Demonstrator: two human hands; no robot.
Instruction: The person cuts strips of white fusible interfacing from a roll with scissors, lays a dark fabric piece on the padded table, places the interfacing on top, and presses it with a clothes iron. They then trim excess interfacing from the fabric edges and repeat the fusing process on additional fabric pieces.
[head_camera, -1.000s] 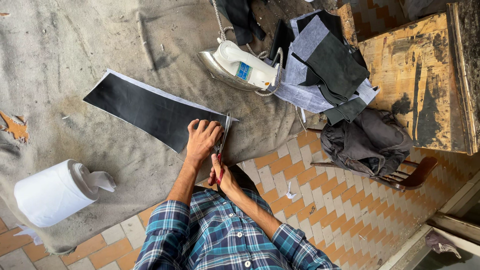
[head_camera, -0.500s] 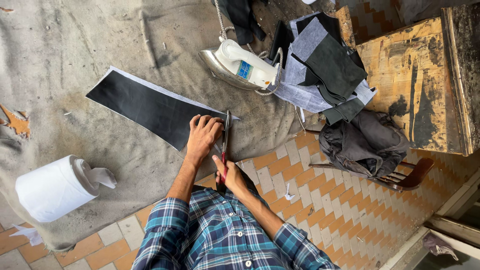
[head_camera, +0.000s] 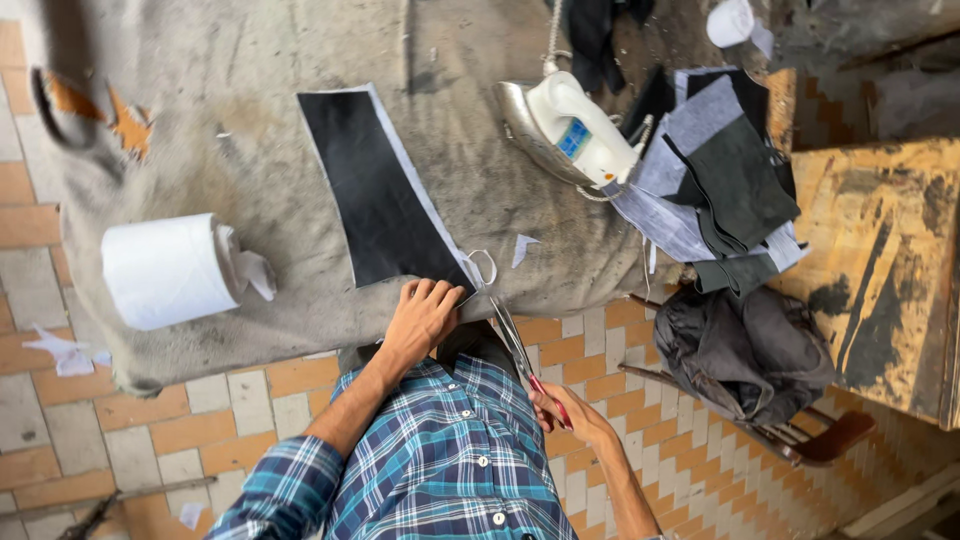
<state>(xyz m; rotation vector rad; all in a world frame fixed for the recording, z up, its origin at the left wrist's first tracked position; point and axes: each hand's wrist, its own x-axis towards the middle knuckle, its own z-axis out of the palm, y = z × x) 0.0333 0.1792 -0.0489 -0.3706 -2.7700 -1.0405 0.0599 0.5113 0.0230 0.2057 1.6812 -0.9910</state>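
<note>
**Scissors at the edge of a dark fabric panel**

A person in a blue plaid shirt works at a padded table covered in worn grey cloth, seen from a head-mounted camera. The left hand lies flat, fingers spread and gripping nothing, pressing down the near end of a long dark fabric panel backed with a paler lining that shows along one edge. The right hand is closed around the red handles of a pair of scissors, whose blades point toward the panel's near corner; whether they touch the cloth cannot be told. A thin white offcut curls just beside that corner.

The panel looks light, limp and easily shifted, so it would likely be best held flat under the palm, close to the cut line, rather than lifted by a corner.

A white and silver iron rests on the table beyond, near a stack of grey and dark cut pieces. A white roll of paper sits on the table's other side, and a dark garment is heaped on a wooden chair.
</note>
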